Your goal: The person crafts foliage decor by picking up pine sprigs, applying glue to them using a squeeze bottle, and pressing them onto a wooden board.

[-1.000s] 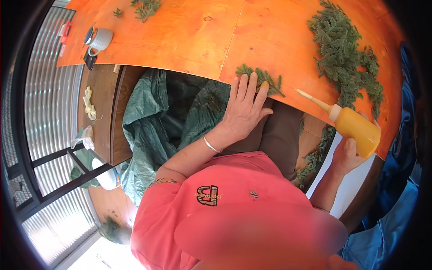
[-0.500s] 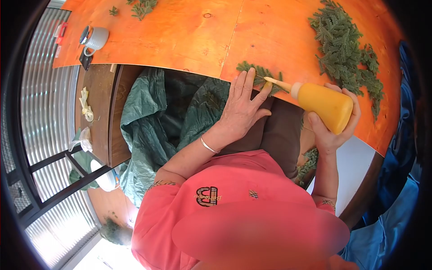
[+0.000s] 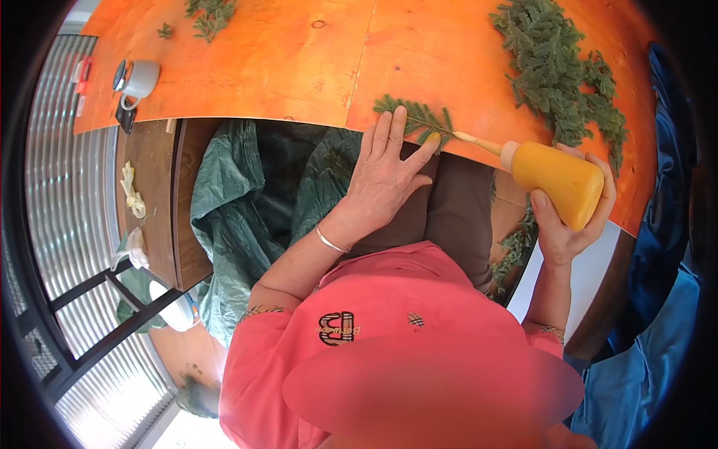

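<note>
My left hand (image 3: 387, 170) lies with fingers stretched out over a green fir-like sprig (image 3: 426, 116) near the table's front edge. Its fingertips touch the sprig, and part of the greenery is covered by them. In my right hand (image 3: 562, 233) is a yellow squeeze bottle (image 3: 557, 182), tilted sideways. The bottle's long narrow nozzle (image 3: 479, 142) points left, with its tip at the stem end of the sprig. Whether anything is coming out of the tip, I cannot tell.
A large heap of green sprigs (image 3: 550, 67) lies at the table's right. Smaller sprigs (image 3: 212, 16) and a grey mug (image 3: 140, 78) are at the left of the orange table (image 3: 299, 67). A green plastic sheet (image 3: 228, 179) hangs below, beside a brown wooden cabinet (image 3: 155, 187).
The view has shifted slightly. My right hand and the bottle have moved right, taking the nozzle tip from over the sprig to its stem end. The left hand stays on the sprig.
</note>
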`<state>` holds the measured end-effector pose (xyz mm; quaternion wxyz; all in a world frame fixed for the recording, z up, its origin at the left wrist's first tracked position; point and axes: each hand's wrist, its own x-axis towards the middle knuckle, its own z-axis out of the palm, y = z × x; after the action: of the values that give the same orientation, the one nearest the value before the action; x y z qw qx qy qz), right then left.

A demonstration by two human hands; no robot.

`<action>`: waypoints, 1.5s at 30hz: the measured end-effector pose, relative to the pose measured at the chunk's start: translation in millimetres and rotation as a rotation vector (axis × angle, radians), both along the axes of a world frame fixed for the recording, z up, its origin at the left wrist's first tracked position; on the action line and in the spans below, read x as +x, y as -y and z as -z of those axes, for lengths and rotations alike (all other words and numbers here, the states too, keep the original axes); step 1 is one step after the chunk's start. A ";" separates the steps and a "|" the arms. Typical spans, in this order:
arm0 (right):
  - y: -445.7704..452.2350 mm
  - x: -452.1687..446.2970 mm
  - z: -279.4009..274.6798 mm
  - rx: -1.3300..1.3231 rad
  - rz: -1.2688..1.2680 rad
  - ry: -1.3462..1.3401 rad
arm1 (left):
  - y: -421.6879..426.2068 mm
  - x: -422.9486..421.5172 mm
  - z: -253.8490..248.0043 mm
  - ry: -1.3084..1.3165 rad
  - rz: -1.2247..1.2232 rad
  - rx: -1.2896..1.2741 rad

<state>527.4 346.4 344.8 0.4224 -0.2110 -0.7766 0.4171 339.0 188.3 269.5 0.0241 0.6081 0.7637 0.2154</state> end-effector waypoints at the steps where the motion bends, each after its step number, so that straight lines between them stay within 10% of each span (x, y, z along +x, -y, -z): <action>1: -0.6 3.0 0.3 -0.005 0.007 0.001 | 0.1 -0.2 -0.1 -0.001 0.002 0.000; 11: -7.2 43.9 3.9 -0.114 0.181 -0.005 | 25.4 -24.2 -13.3 0.072 -0.055 0.201; 16: -6.1 89.1 6.4 -0.118 0.323 -0.024 | 65.9 -39.5 -84.2 -0.216 -0.174 -0.141; 20: -6.9 98.4 8.2 -0.100 0.394 -0.114 | -38.5 -38.3 -60.1 0.268 -0.013 0.256; 26: -1.5 109.8 4.9 -0.083 0.452 -0.154 | -177.6 -24.7 -4.6 0.883 0.031 0.101; 33: -8.7 118.1 23.2 -0.093 0.456 -0.176 | -56.3 -40.7 -7.8 1.211 -0.396 0.497; 39: -13.3 89.4 27.5 -0.145 0.363 -0.195 | -25.5 16.2 0.8 2.017 -0.400 0.673; 42: -12.3 81.8 23.6 -0.109 0.337 -0.201 | -14.1 31.5 -19.0 1.984 -0.305 0.290; 45: -12.2 81.1 24.2 -0.086 0.335 -0.206 | 18.0 13.7 -22.3 1.358 -0.245 0.127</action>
<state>608.5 358.6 320.6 0.5536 -0.3111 -0.6650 0.3931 352.6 170.3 291.7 0.4367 0.2481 0.6285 0.5939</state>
